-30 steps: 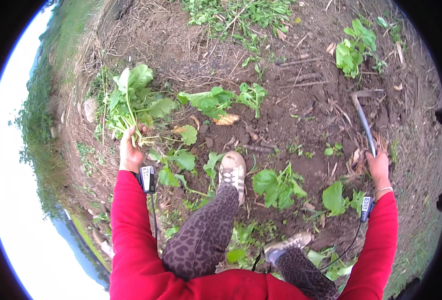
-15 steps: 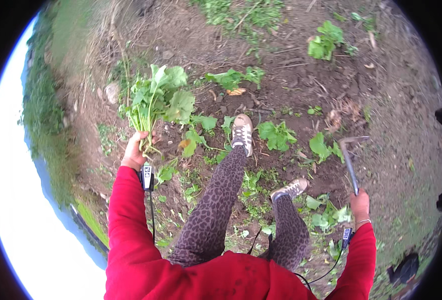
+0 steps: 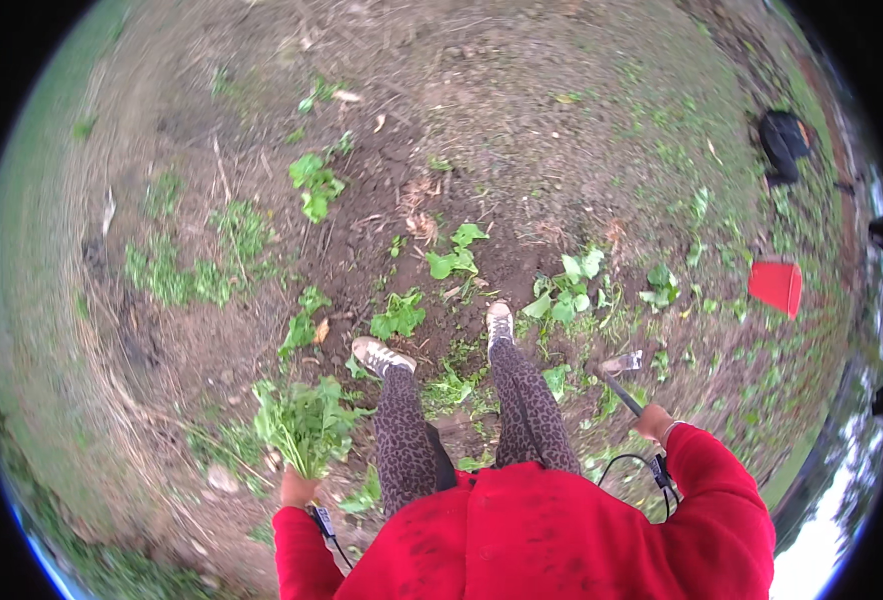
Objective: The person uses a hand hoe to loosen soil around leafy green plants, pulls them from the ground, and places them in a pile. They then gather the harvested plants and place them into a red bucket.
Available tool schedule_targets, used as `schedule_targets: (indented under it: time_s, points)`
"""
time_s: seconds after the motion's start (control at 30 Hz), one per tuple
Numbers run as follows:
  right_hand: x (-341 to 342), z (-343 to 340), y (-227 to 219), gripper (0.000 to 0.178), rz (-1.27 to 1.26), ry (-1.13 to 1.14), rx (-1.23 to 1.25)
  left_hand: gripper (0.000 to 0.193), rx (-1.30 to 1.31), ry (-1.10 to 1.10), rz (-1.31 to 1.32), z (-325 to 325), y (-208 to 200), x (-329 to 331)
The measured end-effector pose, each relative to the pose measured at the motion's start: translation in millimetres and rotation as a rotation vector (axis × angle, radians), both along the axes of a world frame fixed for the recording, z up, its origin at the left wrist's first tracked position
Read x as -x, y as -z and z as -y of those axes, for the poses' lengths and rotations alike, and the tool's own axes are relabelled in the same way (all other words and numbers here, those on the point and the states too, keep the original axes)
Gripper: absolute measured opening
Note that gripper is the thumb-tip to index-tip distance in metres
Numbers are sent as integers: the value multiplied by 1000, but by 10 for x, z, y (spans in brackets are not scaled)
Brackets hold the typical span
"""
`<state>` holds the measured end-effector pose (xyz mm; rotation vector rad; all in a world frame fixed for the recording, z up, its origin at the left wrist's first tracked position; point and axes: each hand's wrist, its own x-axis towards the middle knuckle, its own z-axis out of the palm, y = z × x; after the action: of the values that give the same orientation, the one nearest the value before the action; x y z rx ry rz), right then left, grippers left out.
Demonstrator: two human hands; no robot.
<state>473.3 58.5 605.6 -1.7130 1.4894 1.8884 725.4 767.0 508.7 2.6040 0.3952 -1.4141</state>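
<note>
My left hand [image 3: 300, 487] is closed round the stems of a bunch of leafy greens [image 3: 307, 425], whose broad leaves fan out away from me, above the soil. On the right, my right hand [image 3: 652, 423] grips the handle of a short hoe [image 3: 620, 390]. The hoe's metal blade points outward, over low weeds; whether it touches the ground I cannot tell. Several leafy plants grow in the soil in front of my shoes, among them one plant [image 3: 399, 316] near my left shoe and a larger one [image 3: 566, 290] beyond my right shoe.
A red bucket [image 3: 776, 288] lies or stands among weeds at the right. Farther off is a dark shape [image 3: 786, 140], perhaps a bag or clothing. Dry stalks and weeds [image 3: 202, 275] cover the ground at the left. My shoes [image 3: 382, 355] stand on brown soil.
The view has turned to the right, bringing the red bucket in. Both hands keep their hold; the greens now appear lower, and the hoe's blade points differently.
</note>
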Motion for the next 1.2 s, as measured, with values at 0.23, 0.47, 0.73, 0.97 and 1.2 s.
schedule_targets:
  time_s: [0.23, 0.47, 0.73, 0.97, 1.2]
  points:
    - [1967, -1004, -44, 31, 75, 22, -155, 46, 264, -114, -37, 650, -576, -721]
    - [2366, -1290, 642, 31, 285, 443, -243, 42, 183, 263, 106, 1655, -1184, -874]
    - [2620, -775, 232, 28, 469, 1085, 37, 48, -148, 1530, 103, 1739, -142, -1617]
    - [2855, -1601, 458, 18, 468, 1609, 156, 50, -251, 1521, 32, 3473, -282, -2381]
    - [2860, -2871, 577, 33, 310, 1543, -31, 69, -123, 1252, 131, 5644, -1137, -1813]
